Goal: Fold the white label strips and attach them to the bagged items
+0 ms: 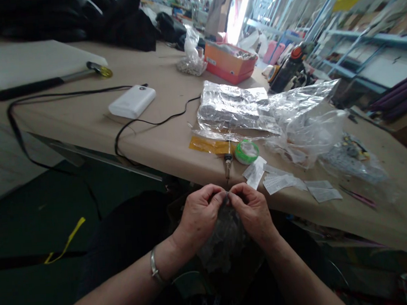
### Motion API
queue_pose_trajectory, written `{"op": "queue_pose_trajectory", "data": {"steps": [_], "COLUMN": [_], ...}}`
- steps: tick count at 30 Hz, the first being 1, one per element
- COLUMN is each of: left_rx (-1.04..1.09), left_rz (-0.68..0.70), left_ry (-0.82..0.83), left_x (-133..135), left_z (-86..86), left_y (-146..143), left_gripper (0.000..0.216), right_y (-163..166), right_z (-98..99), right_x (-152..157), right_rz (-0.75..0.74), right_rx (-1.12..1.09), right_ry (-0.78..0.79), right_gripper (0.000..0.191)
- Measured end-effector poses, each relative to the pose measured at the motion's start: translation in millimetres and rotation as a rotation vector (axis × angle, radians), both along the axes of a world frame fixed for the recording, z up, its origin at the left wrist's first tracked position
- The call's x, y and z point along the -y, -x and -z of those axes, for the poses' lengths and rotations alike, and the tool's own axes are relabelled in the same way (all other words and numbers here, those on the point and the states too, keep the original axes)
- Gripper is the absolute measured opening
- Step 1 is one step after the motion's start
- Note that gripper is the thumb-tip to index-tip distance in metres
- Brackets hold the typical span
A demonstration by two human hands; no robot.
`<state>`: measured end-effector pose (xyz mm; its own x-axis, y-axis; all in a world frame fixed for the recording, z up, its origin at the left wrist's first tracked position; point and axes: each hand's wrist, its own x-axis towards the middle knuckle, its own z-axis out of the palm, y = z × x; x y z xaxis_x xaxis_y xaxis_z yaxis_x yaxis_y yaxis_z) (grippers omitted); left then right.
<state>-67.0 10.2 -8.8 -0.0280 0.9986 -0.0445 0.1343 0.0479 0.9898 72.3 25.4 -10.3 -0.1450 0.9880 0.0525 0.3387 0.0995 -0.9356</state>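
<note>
My left hand (201,215) and my right hand (252,210) meet fingertip to fingertip in front of the table's near edge. Both are closed in a pinch, thumbs against forefingers. Whatever lies between the tips is too small and dark to name. Beneath the hands hangs a pile of clear, crumpled plastic (224,244) over the lap. Just beyond the fingertips, a thin pen-like tool with a metal tip (228,162) lies at the table edge. Beside it are a green round tin (246,152) and several white printed paper slips (278,181).
Clear plastic packaging (235,106) covers the table's middle, with an orange box (232,62) behind. On the left lie a white power bank (132,101), a black cable (156,123) and a hammer (62,79). Pink tweezers (360,197) lie right, near a bag of small parts (352,158).
</note>
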Motion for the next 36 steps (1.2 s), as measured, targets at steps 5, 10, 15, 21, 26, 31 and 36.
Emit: {"op": "queue_pose_trajectory", "data": {"steps": [5,10,15,21,26,31,36], "left_rx": [-0.095,-0.11,-0.097,-0.111,-0.102,-0.084,-0.092], "left_rz": [0.004,0.013,0.01,0.013,0.021,-0.001,0.006], "left_ry": [-0.084,-0.111,-0.12,-0.117,-0.129,-0.147,-0.131], "left_x": [-7.9,-10.0,-12.4,-16.3,-17.6,-21.5,-14.2], "left_z": [-0.3,-3.4,-1.6,2.8,3.0,3.6,-0.4], "left_y": [1.1,0.5,-0.6,-0.7,-1.1,-2.5,-0.6], "left_gripper": [0.018,0.019,0.02,0.021,0.021,0.021,0.019], "right_y": [2.0,0.9,1.0,0.6,1.5,3.3,-0.3], "right_z": [3.5,4.3,4.0,6.2,5.9,5.6,5.0], "right_x": [-5.3,-7.6,-9.3,-12.7,-14.1,-16.6,-7.0], "right_rz": [0.01,0.022,0.023,0.021,0.03,0.051,0.022], "right_rx": [-0.011,0.011,-0.004,0.009,0.002,-0.017,-0.049], "right_ry": [-0.027,-0.064,-0.075,-0.089,-0.111,-0.12,-0.058], "right_gripper": [0.011,0.01,0.012,0.011,0.011,0.011,0.011]}}
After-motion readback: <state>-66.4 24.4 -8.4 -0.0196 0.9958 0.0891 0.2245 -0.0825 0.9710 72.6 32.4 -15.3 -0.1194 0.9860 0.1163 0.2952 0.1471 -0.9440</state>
